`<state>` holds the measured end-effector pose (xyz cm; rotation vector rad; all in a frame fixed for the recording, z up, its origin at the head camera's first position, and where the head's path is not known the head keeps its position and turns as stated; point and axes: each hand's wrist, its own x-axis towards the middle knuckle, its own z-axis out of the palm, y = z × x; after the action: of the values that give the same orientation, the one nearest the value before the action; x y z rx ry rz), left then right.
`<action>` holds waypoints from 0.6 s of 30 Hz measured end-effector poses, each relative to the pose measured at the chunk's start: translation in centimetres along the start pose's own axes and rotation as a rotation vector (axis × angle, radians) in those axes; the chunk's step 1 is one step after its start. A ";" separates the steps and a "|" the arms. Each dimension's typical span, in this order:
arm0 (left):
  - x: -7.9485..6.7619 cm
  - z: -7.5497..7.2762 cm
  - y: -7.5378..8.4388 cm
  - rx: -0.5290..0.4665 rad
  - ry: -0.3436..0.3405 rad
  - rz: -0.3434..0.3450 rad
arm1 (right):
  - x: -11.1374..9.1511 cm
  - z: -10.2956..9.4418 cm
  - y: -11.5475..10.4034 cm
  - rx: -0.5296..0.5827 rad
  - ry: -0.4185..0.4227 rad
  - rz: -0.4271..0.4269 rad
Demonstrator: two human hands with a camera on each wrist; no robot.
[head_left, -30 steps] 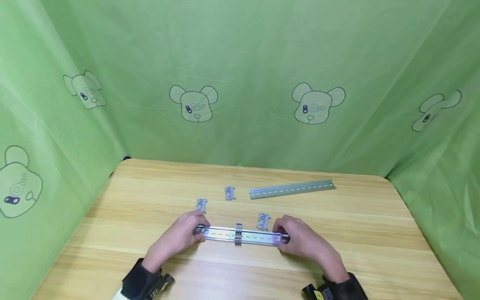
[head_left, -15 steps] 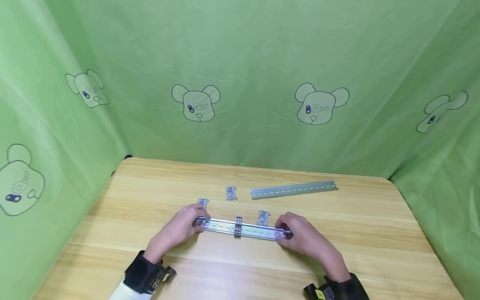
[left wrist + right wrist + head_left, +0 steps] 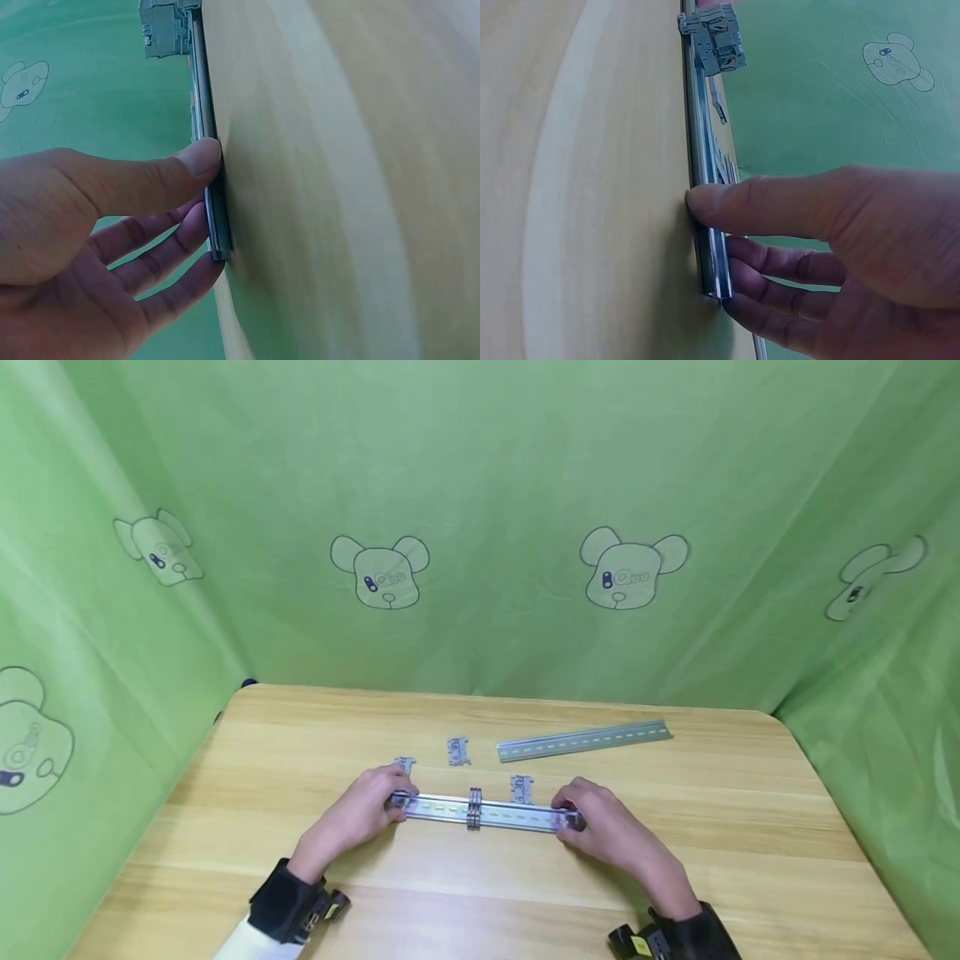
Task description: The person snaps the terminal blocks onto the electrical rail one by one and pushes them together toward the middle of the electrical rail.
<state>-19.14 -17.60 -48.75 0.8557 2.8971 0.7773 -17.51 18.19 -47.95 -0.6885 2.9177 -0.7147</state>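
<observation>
A slotted metal DIN rail (image 3: 438, 810) lies crosswise in front of the person, with a small stack of grey terminal blocks (image 3: 474, 808) clipped on near its middle. The left hand (image 3: 365, 806) grips the rail's left end, thumb on the near edge and fingers on the far edge, as the left wrist view also shows. At the right end, the right hand (image 3: 600, 825) holds the rail the same way. In the right wrist view the clipped terminal blocks (image 3: 714, 39) stand up from the rail. The rail's two ends are partly hidden by the fingers in the head view.
Behind the held rail lie loose grey terminal blocks: one (image 3: 522, 789) by the right hand, one (image 3: 458, 751) farther back, one (image 3: 405, 764) partly behind the left hand. A second DIN rail (image 3: 585, 741) lies at the back right of the wooden table (image 3: 465, 893). Green cloth surrounds the table.
Both hands have moved the rail with its clipped blocks a little away from the person, closer to the loose terminal blocks. The grip at each end stays the same.
</observation>
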 end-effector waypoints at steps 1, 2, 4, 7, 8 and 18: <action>0.0 0.0 -0.1 -0.003 -0.001 0.007 | 0.0 -0.1 0.0 -0.002 0.001 -0.005; 0.0 0.0 -0.1 -0.009 0.005 0.012 | -0.1 -0.2 0.1 0.000 0.001 -0.009; 0.1 -0.2 -0.1 -0.032 0.024 0.018 | -0.1 -0.8 0.3 0.009 0.007 -0.016; 0.8 -1.0 0.2 -0.076 0.065 0.028 | 0.0 -2.1 1.0 0.019 0.030 -0.016; 1.2 -1.4 0.5 -0.094 0.074 0.032 | 0.1 -2.7 1.4 0.013 0.045 -0.017; 8.3 -3.1 4.0 -0.021 -0.039 0.057 | 2.2 -7.5 7.1 -0.137 0.120 -0.022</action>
<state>-24.70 -11.81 -43.22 0.9442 2.8369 0.7845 -23.61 26.04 -44.43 -0.7140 3.0975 -0.5816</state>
